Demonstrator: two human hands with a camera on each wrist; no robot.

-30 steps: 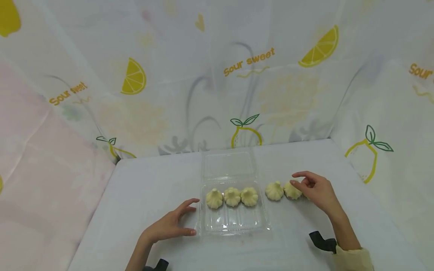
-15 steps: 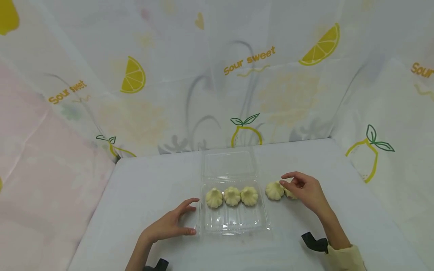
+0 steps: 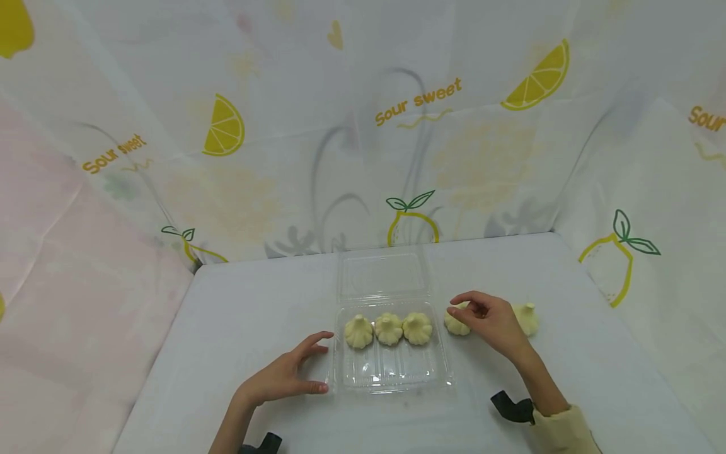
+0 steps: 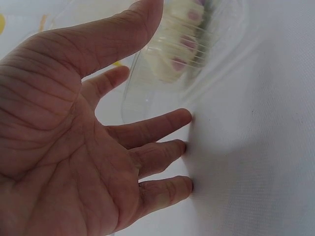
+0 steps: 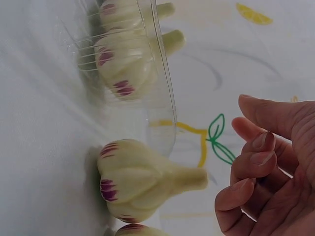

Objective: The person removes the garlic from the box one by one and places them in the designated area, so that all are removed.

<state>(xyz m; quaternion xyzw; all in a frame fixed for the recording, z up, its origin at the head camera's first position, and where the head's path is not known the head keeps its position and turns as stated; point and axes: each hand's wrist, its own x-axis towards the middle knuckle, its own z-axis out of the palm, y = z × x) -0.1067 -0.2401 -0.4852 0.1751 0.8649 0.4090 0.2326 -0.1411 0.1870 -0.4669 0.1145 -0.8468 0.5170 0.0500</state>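
A clear plastic clamshell container (image 3: 391, 372) stands with its lid (image 3: 384, 274) folded back. Three garlic bulbs (image 3: 388, 330) sit in a row across its rear half. Beside the container's left wall is my left hand (image 3: 286, 377), thumb and fingers spread, with several fingertips (image 4: 184, 184) resting on the white tabletop. My right hand (image 3: 492, 325) hovers over more garlic to the container's right, fingers loosely bent and holding nothing. Its thumb and index finger overlap the nearest loose bulb (image 3: 457, 320). That bulb (image 5: 142, 179) lies below the fingertips in the right wrist view, stem pointing up.
Another loose garlic bulb (image 3: 526, 320) shows to the right of my right hand, which covers the space between the two. A white cloth (image 3: 249, 302) covers the table. Printed curtains (image 3: 317, 139) with lemon drawings enclose its back and sides.
My right hand has moved left along the row of loose garlic, from the right-hand bulbs to above the one nearest the container. The left hand and the container have stayed put.
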